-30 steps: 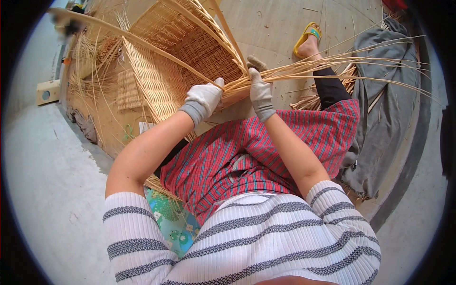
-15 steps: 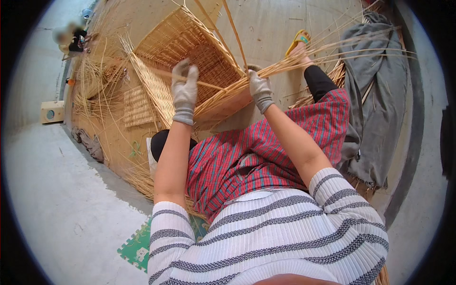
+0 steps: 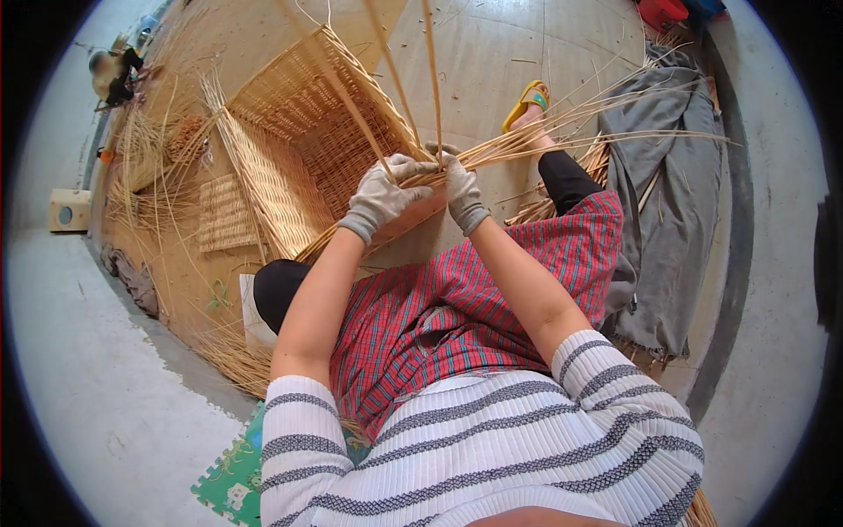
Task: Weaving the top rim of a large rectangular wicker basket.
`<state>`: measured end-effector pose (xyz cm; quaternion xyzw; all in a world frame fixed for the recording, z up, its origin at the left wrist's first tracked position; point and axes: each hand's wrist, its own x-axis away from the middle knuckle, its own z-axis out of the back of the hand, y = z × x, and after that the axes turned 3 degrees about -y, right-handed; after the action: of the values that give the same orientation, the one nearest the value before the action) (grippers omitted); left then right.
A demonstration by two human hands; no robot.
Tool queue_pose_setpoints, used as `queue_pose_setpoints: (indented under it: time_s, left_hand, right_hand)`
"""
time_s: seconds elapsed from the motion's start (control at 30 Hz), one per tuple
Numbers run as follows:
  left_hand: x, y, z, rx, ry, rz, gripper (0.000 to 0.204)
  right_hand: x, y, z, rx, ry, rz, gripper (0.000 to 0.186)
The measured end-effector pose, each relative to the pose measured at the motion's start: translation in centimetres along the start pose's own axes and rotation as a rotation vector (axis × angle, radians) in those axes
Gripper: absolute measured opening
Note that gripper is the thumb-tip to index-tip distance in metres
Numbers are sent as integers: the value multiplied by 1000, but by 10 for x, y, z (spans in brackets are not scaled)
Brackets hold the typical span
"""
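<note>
A rectangular wicker basket (image 3: 279,180) lies tilted in front of me, its opening facing up toward me. At its near right corner my left hand (image 3: 386,195), in a pale work glove, closes on a wicker strand (image 3: 358,112) that rises from the rim. Right beside it, my gloved right hand (image 3: 463,189) grips the rim corner, where a bundle of loose wicker strands (image 3: 527,147) fans out to the right. Another strand (image 3: 435,83) stands up between the hands. The fingertips are partly hidden among the strands.
A flat woven panel (image 3: 226,213) and a heap of loose wicker (image 3: 145,167) lie left of the basket. Grey cloth (image 3: 672,220) covers more strands on the right. My sandalled foot (image 3: 529,107) rests beyond the bundle. Another person (image 3: 118,75) sits far left.
My left hand has moved right, from over the basket's opening to the rim beside my right hand. The strand that lay across the opening now points upward. The view has shifted slightly.
</note>
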<state>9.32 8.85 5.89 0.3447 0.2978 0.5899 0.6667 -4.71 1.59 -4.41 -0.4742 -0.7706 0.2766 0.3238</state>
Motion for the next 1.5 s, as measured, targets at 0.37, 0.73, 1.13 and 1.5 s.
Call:
queue_pose_setpoints:
  time_s: [0.37, 0.73, 1.13, 1.5]
  left_hand:
    - [0, 24, 19, -249, -127, 7, 58]
    - [-1, 29, 0, -294, 69, -27, 42]
    - [-6, 24, -35, 176, 325, 146, 21]
    - [-10, 27, -43, 223, 343, 130, 21]
  right_hand:
    - [104, -90, 20, 1390, -284, 293, 24]
    - [51, -166, 6, 1923, -218, 970, 15]
    - [40, -143, 49, 1711, -315, 1017, 7]
    - [49, -105, 84, 899, -284, 123, 23]
